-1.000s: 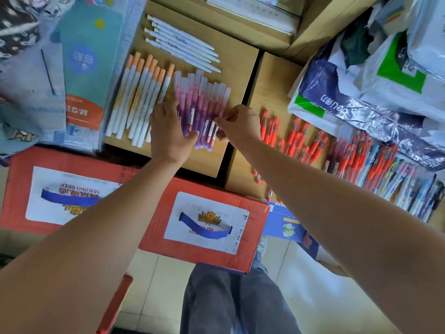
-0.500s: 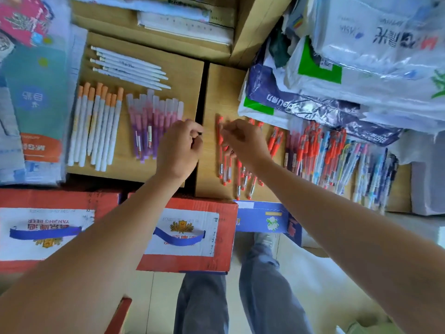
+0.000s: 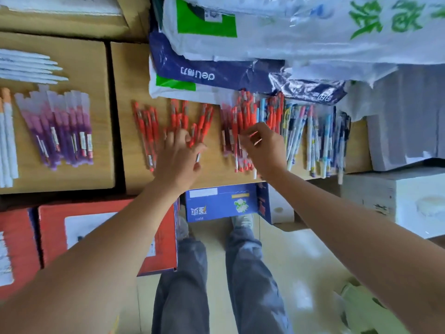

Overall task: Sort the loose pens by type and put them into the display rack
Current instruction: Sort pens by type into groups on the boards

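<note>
Left hand (image 3: 178,156) curls fingers and thumb round a few of the red pens (image 3: 147,126) fanned on the counter (image 3: 130,73). Right hand (image 3: 265,150) pinches, thumb against forefinger, at the near edge of the mixed pens (image 3: 313,131) just beside them. The purple pens (image 3: 60,126) lie grouped on the far left.

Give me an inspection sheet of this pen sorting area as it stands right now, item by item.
Surface: cardboard box tops, side by side.
Job's things: purple pens, white pens and red pens grouped; mixed pens unsorted at right; display rack not seen.
Clutter: plastic bags lying over the mixed pens' far ends.
Grippers: left hand on red pens; right hand at mixed pens, fingers curled; grips blurred.
Cables: nothing seen.
Surroundings: red boxes, blue box, floor, person's legs below.
</note>
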`<state>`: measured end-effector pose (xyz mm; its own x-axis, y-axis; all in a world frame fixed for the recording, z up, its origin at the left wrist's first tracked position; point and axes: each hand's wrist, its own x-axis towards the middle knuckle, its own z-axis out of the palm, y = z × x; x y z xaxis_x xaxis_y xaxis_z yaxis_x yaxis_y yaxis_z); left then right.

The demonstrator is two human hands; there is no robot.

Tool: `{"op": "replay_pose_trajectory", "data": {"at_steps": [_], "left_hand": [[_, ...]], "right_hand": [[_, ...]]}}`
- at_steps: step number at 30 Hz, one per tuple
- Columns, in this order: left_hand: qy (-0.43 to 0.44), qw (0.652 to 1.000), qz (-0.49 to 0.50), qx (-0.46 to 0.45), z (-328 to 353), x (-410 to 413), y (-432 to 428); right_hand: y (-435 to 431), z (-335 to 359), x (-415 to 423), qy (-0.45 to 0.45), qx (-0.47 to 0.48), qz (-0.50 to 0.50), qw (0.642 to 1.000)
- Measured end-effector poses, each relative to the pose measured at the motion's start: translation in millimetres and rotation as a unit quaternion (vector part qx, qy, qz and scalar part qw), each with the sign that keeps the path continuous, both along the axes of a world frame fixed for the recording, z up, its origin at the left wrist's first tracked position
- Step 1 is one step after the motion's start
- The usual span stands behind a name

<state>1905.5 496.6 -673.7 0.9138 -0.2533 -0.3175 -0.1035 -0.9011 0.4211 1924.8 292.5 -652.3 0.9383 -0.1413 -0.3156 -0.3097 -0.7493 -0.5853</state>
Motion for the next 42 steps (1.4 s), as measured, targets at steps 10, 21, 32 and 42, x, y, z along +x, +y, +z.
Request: {"op": "replay_pose_trajectory", "data": {"at_steps": [10,21,32,42], "left_hand": [[0.016,0.993,0.078,-0.082,8.7,8.5,-26.2],[0.099,0.962,0.224,-0.124,-2.2,12.5,-89.3],[0.039,0.958,0.258,-0.116,18.0,9.2,-63.7],[0.043,0.939,0.341,0.026,6.9,0.8,-7.7]], "right_hand": [[-9.0,-6.2,1.4,-0.008,-0.016,0.009,1.0],[-30.3,-9.3,10.0,0.06,-0.072,0.053,0.994],[-25.9,-6.5,22.3,0.101,-0.089,0.056,0.989],[-26.5,-2.6,15.6,0.084,0.046,0.016,0.995]]}}
